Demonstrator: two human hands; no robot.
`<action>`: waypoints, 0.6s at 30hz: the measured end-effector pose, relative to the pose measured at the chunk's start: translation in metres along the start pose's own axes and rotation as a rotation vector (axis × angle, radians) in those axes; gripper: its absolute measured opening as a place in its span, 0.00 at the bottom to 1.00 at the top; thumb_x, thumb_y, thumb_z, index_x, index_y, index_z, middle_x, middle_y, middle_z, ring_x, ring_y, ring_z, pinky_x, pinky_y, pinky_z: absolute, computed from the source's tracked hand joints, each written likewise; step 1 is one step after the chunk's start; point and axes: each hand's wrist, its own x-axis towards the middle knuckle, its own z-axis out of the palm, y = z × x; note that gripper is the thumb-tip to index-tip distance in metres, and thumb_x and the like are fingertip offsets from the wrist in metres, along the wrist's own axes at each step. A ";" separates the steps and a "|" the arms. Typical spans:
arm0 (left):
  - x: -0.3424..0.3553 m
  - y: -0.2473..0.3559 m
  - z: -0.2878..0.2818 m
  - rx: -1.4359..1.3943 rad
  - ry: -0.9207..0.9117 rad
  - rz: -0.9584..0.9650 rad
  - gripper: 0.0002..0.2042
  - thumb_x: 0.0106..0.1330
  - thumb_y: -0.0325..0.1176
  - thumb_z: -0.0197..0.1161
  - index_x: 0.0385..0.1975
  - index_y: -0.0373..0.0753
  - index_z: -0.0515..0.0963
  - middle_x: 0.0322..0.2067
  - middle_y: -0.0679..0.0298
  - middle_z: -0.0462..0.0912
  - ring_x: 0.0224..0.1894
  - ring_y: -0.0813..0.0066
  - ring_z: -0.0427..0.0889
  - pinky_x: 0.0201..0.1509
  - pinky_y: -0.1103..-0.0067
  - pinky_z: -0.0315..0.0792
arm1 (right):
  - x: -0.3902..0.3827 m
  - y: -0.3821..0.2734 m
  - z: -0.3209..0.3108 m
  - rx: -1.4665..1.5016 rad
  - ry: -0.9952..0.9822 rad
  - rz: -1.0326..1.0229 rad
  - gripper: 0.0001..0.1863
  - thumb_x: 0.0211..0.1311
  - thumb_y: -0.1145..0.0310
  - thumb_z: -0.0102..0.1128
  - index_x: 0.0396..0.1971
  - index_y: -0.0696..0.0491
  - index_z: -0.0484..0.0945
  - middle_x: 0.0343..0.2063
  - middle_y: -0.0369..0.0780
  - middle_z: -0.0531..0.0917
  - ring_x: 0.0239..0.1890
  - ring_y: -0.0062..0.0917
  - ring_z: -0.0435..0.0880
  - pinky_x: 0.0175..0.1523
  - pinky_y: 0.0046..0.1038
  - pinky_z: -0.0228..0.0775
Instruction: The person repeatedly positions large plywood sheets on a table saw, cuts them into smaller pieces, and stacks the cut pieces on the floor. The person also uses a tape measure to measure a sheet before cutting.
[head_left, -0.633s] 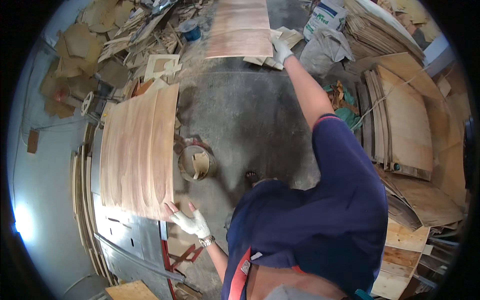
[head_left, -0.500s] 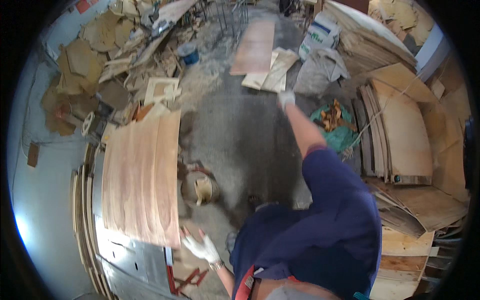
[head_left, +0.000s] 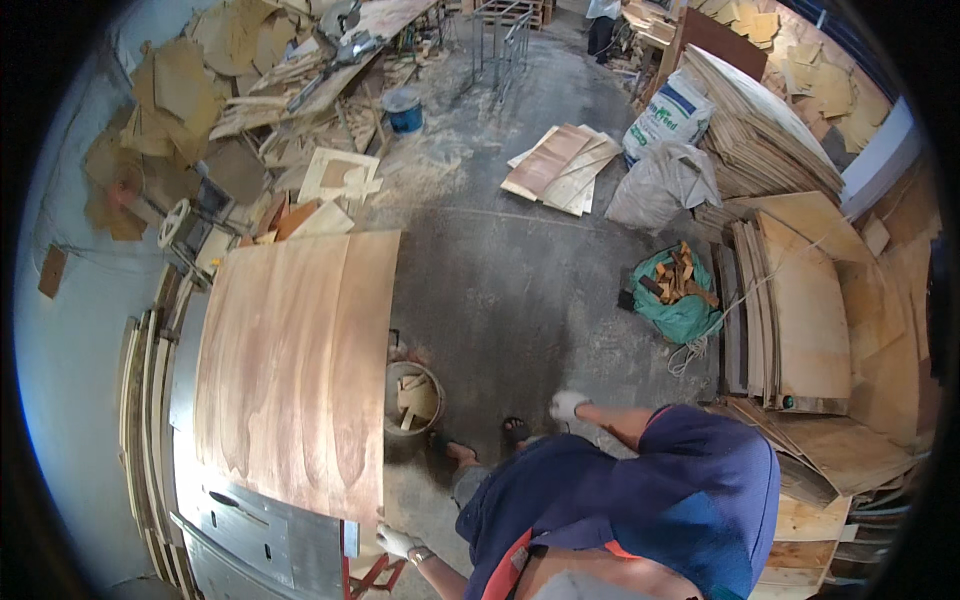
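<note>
A large plywood sheet (head_left: 290, 370) lies on the metal-topped table (head_left: 255, 540) at my left. My gloved left hand (head_left: 398, 540) is by its near right corner, fingers loosely apart with nothing visibly held. My gloved right hand (head_left: 568, 406) hangs over the floor at waist level, away from the sheet; its fingers are too indistinct to read. Farther forward, a narrow reddish board (head_left: 545, 160) lies on pale panels (head_left: 590, 175) on the floor. A bucket of offcuts (head_left: 415, 400) stands beside the table near my sandalled feet.
Stacked sheets (head_left: 800, 310) line the right, near a green bag of scraps (head_left: 670, 300) and filled sacks (head_left: 660, 180). Wood scraps (head_left: 250, 130) and a blue bucket (head_left: 402, 112) sit at back left. Metal frames (head_left: 500, 50) stand ahead; another person (head_left: 600, 30) is at the far back.
The narrow board has left my right hand and dropped forward onto the pale panels. My right arm has pulled back and down toward my body; my left hand has moved lower in view.
</note>
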 end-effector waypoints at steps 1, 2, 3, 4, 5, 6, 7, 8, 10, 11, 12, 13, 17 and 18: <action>0.014 0.000 0.005 -0.038 0.011 0.003 0.24 0.70 0.45 0.55 0.50 0.24 0.72 0.48 0.50 0.79 0.47 0.62 0.79 0.53 0.65 0.75 | 0.009 -0.015 -0.021 0.034 0.082 0.035 0.23 0.58 0.51 0.56 0.42 0.55 0.83 0.44 0.52 0.83 0.48 0.49 0.81 0.52 0.45 0.73; 0.026 -0.001 0.010 -0.086 0.063 -0.033 0.24 0.70 0.45 0.57 0.49 0.25 0.73 0.46 0.51 0.80 0.44 0.62 0.80 0.50 0.64 0.76 | 0.019 -0.034 -0.042 0.025 0.145 -0.003 0.23 0.60 0.50 0.55 0.42 0.56 0.82 0.43 0.53 0.83 0.47 0.49 0.81 0.50 0.46 0.72; 0.037 -0.004 0.010 -0.146 0.109 -0.074 0.24 0.69 0.46 0.58 0.48 0.26 0.74 0.45 0.51 0.80 0.42 0.63 0.81 0.47 0.64 0.78 | 0.027 -0.057 -0.059 0.084 0.224 -0.067 0.26 0.60 0.48 0.53 0.40 0.59 0.81 0.42 0.55 0.83 0.49 0.50 0.81 0.54 0.46 0.71; 0.048 -0.004 0.015 -0.126 0.004 -0.096 0.23 0.69 0.45 0.59 0.47 0.27 0.75 0.43 0.53 0.80 0.39 0.63 0.81 0.45 0.65 0.79 | 0.042 -0.086 -0.078 0.095 0.227 -0.114 0.24 0.61 0.49 0.55 0.37 0.59 0.80 0.40 0.55 0.82 0.45 0.49 0.82 0.51 0.43 0.73; 0.061 -0.005 0.018 -0.136 -0.095 -0.121 0.21 0.69 0.45 0.60 0.46 0.29 0.76 0.41 0.54 0.80 0.36 0.64 0.81 0.43 0.67 0.80 | 0.057 -0.117 -0.094 0.215 0.225 -0.144 0.23 0.62 0.50 0.55 0.38 0.59 0.79 0.40 0.53 0.83 0.44 0.48 0.82 0.49 0.42 0.73; 0.064 -0.011 0.019 -0.513 -0.208 -0.208 0.18 0.69 0.41 0.60 0.48 0.32 0.76 0.38 0.56 0.82 0.32 0.66 0.82 0.37 0.71 0.80 | 0.075 -0.153 -0.108 0.311 0.193 -0.180 0.22 0.63 0.51 0.56 0.39 0.59 0.79 0.40 0.51 0.84 0.42 0.47 0.83 0.48 0.42 0.74; 0.066 -0.017 0.033 -0.550 -0.045 -0.188 0.12 0.69 0.37 0.58 0.46 0.36 0.75 0.31 0.60 0.81 0.25 0.72 0.78 0.27 0.76 0.75 | 0.094 -0.191 -0.115 0.391 0.132 -0.172 0.21 0.64 0.52 0.56 0.39 0.58 0.78 0.40 0.50 0.84 0.41 0.45 0.84 0.46 0.41 0.75; 0.068 -0.019 0.038 -0.648 -0.074 -0.199 0.09 0.68 0.33 0.57 0.44 0.38 0.73 0.27 0.63 0.79 0.22 0.76 0.76 0.22 0.76 0.70 | 0.112 -0.226 -0.123 0.549 0.112 -0.240 0.19 0.66 0.54 0.55 0.41 0.56 0.77 0.37 0.46 0.83 0.37 0.39 0.83 0.41 0.38 0.74; 0.066 -0.021 0.045 -0.414 0.060 -0.217 0.10 0.64 0.36 0.58 0.38 0.37 0.74 0.25 0.63 0.78 0.22 0.75 0.76 0.22 0.76 0.69 | 0.148 -0.283 -0.133 0.878 0.036 -0.177 0.13 0.70 0.58 0.53 0.43 0.52 0.75 0.33 0.38 0.82 0.29 0.25 0.82 0.31 0.33 0.73; 0.064 -0.019 0.052 -0.286 0.147 -0.252 0.10 0.63 0.38 0.58 0.36 0.37 0.75 0.25 0.63 0.78 0.22 0.75 0.77 0.21 0.76 0.70 | 0.167 -0.308 -0.139 0.905 0.048 -0.189 0.14 0.70 0.57 0.53 0.46 0.51 0.74 0.34 0.38 0.82 0.29 0.27 0.82 0.31 0.34 0.73; 0.063 -0.015 0.054 -0.248 0.181 -0.236 0.11 0.63 0.39 0.59 0.34 0.37 0.76 0.24 0.63 0.78 0.21 0.75 0.77 0.20 0.76 0.70 | 0.185 -0.329 -0.143 0.960 0.055 -0.144 0.15 0.70 0.57 0.52 0.48 0.50 0.74 0.35 0.38 0.82 0.30 0.29 0.82 0.30 0.35 0.73; 0.063 -0.009 0.059 -0.194 0.216 -0.169 0.12 0.63 0.41 0.59 0.32 0.37 0.77 0.24 0.63 0.78 0.21 0.74 0.77 0.19 0.76 0.70 | 0.200 -0.342 -0.147 1.025 0.079 -0.039 0.15 0.71 0.57 0.51 0.51 0.49 0.73 0.37 0.38 0.82 0.30 0.31 0.82 0.30 0.36 0.73; 0.056 0.014 0.060 -0.402 0.048 -0.335 0.19 0.63 0.48 0.61 0.29 0.33 0.79 0.25 0.58 0.80 0.25 0.70 0.80 0.26 0.71 0.76 | 0.240 -0.360 -0.153 1.436 -0.065 0.092 0.25 0.68 0.54 0.57 0.58 0.52 0.70 0.48 0.44 0.78 0.45 0.41 0.80 0.48 0.45 0.76; 0.055 0.019 0.061 -0.360 0.041 -0.319 0.20 0.63 0.48 0.62 0.32 0.33 0.78 0.27 0.59 0.80 0.25 0.69 0.81 0.26 0.71 0.78 | 0.245 -0.360 -0.155 1.444 -0.108 0.107 0.26 0.68 0.54 0.58 0.60 0.52 0.69 0.49 0.44 0.78 0.46 0.40 0.80 0.48 0.46 0.76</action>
